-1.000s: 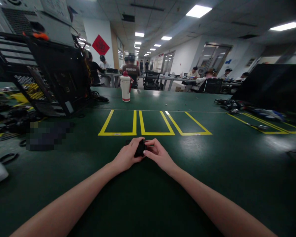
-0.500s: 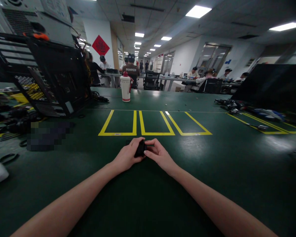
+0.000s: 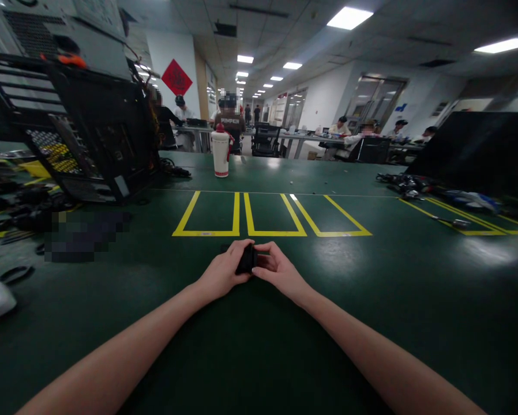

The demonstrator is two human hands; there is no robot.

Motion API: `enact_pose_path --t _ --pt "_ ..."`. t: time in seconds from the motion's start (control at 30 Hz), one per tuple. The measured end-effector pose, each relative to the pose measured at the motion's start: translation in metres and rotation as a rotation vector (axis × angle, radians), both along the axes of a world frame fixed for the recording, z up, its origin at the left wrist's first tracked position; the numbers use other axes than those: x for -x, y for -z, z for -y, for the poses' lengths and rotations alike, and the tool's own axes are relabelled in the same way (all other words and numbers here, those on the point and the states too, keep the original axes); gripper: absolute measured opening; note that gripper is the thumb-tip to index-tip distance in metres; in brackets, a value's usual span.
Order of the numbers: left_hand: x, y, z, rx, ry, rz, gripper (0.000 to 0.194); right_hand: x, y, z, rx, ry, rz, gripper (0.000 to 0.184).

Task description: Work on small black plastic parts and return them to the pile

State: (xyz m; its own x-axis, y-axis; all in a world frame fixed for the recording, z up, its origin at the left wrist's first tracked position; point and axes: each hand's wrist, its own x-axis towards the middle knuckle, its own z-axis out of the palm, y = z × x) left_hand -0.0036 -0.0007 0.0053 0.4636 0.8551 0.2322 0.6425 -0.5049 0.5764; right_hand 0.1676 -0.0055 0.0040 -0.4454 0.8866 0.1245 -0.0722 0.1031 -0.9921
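A small black block-like object [image 3: 245,263] is between my two hands, low over the green table [image 3: 259,340]; its exact kind does not show. My left hand [image 3: 224,266] wraps round its left side, thumb towards me and fingers over the far side. From the right, my right hand [image 3: 280,270] grips its right end with thumb and fingertips. Much of the object is hidden behind my fingers. Just beyond the hands, yellow tape [image 3: 276,234] outlines three areas on the tabletop.
A black computer case [image 3: 98,144] stands at the left, with dark cables [image 3: 12,202] beside it. A white cup with a red lid [image 3: 221,154] is farther back. Tools and cables [image 3: 408,184] lie at the right near a dark panel [image 3: 484,150]. People sit at desks behind.
Both hands keep nearly the same place and grip on the black object. The view has shifted very slightly.
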Motion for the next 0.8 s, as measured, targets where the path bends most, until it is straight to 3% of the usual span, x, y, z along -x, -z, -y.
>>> enact_pose_path --t 0.2,0.43,0.7,0.8 --pt "0.0001 -0.0004 0.0002 0.000 0.005 0.013 0.061 0.0021 -0.0017 0.0028 -0.021 0.061 0.003 0.019" --pt "0.0003 -0.0014 0.0015 -0.004 0.009 -0.005 0.062 -0.0007 -0.0037 0.0024 0.014 0.028 0.040 0.032" --pt "0.0015 -0.0011 0.0016 -0.005 0.016 0.010 0.060 0.0005 -0.0018 0.0042 -0.015 0.044 0.024 0.018" --pt "0.0008 0.0007 0.0002 -0.020 0.012 0.008 0.061 -0.0004 -0.0016 0.0028 -0.026 0.060 0.062 0.026"
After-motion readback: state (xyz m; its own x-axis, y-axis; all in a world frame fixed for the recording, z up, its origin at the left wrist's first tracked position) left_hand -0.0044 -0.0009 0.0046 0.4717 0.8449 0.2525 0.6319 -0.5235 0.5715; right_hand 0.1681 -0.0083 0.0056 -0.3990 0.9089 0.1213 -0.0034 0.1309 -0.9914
